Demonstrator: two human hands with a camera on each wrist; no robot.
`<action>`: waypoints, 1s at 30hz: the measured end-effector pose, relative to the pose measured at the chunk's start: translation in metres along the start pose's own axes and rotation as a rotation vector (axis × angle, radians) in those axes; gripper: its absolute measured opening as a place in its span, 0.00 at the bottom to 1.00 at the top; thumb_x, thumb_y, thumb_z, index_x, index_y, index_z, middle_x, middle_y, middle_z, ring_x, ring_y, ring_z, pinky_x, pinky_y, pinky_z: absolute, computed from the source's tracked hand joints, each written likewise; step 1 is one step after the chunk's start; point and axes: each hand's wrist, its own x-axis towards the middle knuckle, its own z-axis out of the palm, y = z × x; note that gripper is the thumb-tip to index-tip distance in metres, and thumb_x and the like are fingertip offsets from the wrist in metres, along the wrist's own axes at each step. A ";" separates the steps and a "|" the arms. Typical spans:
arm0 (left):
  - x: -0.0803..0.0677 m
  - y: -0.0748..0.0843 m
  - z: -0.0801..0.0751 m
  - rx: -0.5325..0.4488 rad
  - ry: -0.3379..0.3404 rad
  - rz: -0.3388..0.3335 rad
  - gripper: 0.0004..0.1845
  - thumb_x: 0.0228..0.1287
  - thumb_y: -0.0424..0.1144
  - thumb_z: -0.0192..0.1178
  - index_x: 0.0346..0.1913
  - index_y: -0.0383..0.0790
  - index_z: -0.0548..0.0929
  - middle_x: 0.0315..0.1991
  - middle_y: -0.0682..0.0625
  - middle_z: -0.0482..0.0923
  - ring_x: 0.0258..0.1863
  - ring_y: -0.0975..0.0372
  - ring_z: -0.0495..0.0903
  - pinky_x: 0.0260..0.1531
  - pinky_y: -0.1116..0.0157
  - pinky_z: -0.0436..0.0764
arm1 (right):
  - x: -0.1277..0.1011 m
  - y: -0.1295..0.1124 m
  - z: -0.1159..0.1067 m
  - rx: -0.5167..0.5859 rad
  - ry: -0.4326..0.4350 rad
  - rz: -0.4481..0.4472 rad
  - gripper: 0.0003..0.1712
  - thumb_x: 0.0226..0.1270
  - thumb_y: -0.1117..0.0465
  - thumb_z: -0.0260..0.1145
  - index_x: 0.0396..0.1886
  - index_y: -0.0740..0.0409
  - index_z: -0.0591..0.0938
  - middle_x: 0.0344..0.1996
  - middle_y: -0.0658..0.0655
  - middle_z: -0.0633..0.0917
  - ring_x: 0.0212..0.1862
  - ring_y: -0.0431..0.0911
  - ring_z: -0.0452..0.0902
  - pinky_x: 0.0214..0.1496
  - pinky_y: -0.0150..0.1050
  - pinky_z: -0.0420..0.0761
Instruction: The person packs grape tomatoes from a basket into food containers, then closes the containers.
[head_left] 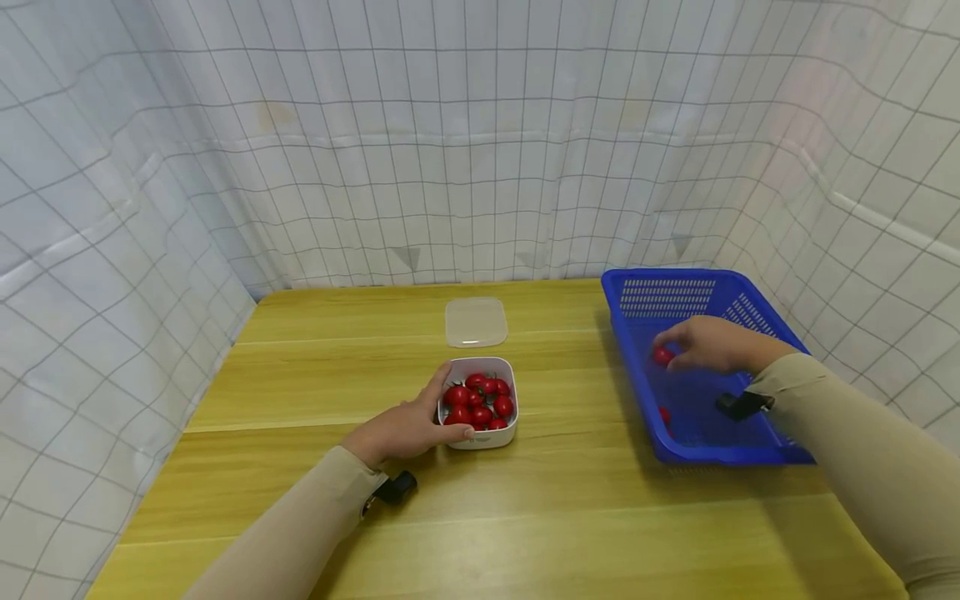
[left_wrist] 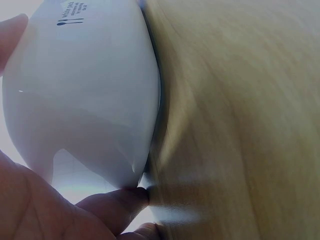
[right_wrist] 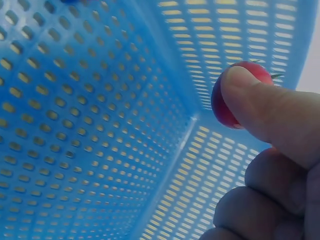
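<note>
A white square food container [head_left: 480, 439] filled with several red cherry tomatoes [head_left: 481, 414] stands on the wooden table. My left hand [head_left: 408, 425] grips it from the left, thumb along the near rim and fingers round the far left side. In the left wrist view the smooth container wall [left_wrist: 90, 95] shows small printed cutlery marks. Over at the right, my right hand [head_left: 712, 343] is inside the blue basket [head_left: 633, 367]. It pinches one cherry tomato [right_wrist: 225, 107] with a green stem, the thumb lying across it. Another tomato [head_left: 665, 415] lies by the basket's left wall.
A translucent lid [head_left: 476, 322] lies flat on the table [head_left: 322, 333] just behind the container. White grid-patterned curtains [head_left: 480, 150] hang behind the table and on both sides. The basket stands at the table's right side, its walls slotted.
</note>
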 end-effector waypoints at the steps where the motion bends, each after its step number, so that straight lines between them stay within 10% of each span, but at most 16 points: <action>1: 0.000 0.000 0.000 -0.002 -0.001 0.001 0.64 0.64 0.67 0.67 0.87 0.54 0.34 0.85 0.39 0.53 0.77 0.41 0.68 0.79 0.37 0.54 | -0.001 0.000 -0.002 0.003 0.006 0.007 0.20 0.67 0.58 0.74 0.58 0.55 0.88 0.25 0.46 0.76 0.29 0.41 0.68 0.32 0.37 0.69; 12: 0.000 0.000 0.000 -0.008 -0.004 0.006 0.63 0.65 0.65 0.67 0.87 0.53 0.34 0.85 0.39 0.51 0.79 0.40 0.62 0.79 0.35 0.50 | -0.005 -0.005 -0.016 0.064 0.063 0.057 0.19 0.69 0.59 0.73 0.58 0.54 0.87 0.23 0.45 0.78 0.24 0.41 0.65 0.29 0.36 0.66; 23: -0.001 0.002 0.000 -0.022 -0.009 0.000 0.65 0.62 0.68 0.68 0.87 0.55 0.34 0.85 0.40 0.52 0.79 0.41 0.63 0.74 0.42 0.67 | -0.005 -0.025 -0.034 0.061 0.115 0.032 0.23 0.71 0.57 0.73 0.63 0.57 0.85 0.17 0.43 0.68 0.19 0.37 0.57 0.26 0.35 0.61; 30: -0.002 0.002 -0.001 -0.028 -0.010 0.000 0.65 0.63 0.67 0.68 0.87 0.54 0.34 0.85 0.40 0.52 0.78 0.41 0.64 0.74 0.41 0.67 | 0.004 -0.045 -0.041 0.094 0.116 0.007 0.25 0.72 0.56 0.72 0.66 0.57 0.84 0.25 0.47 0.81 0.22 0.39 0.61 0.29 0.36 0.64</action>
